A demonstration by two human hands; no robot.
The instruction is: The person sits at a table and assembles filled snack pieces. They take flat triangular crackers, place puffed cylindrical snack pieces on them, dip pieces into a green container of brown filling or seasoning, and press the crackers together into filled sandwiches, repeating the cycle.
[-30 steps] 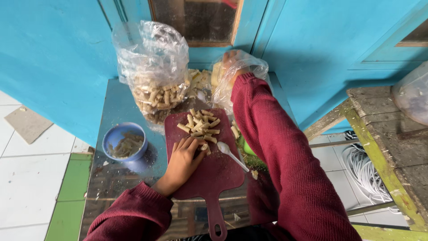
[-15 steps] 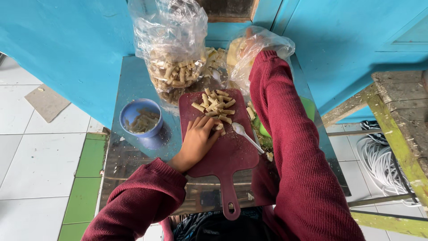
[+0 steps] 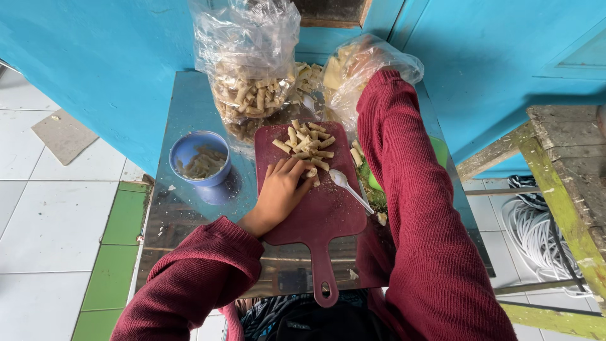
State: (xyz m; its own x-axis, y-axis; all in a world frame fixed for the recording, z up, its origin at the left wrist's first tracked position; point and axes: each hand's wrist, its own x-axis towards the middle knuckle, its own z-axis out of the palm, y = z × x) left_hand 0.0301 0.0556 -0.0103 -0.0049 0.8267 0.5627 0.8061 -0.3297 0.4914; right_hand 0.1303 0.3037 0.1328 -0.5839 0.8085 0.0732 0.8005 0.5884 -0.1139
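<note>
- The left hand (image 3: 281,189) rests with loose, spread fingers on cut pale pieces (image 3: 304,146) atop the maroon cutting board (image 3: 322,215).
- The right hand is buried inside a clear bag (image 3: 360,72); its fingers cannot be told.
- A second plastic bag (image 3: 249,69) holds similar pieces.
- The blue cup (image 3: 201,164) contains scraps.

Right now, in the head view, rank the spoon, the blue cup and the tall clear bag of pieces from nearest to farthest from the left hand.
From the left hand:
1. Spoon, just right of the fingers on the red cutting board.
2. Blue cup, to the hand's left on the table.
3. Tall clear bag, beyond the board at the back.
</note>
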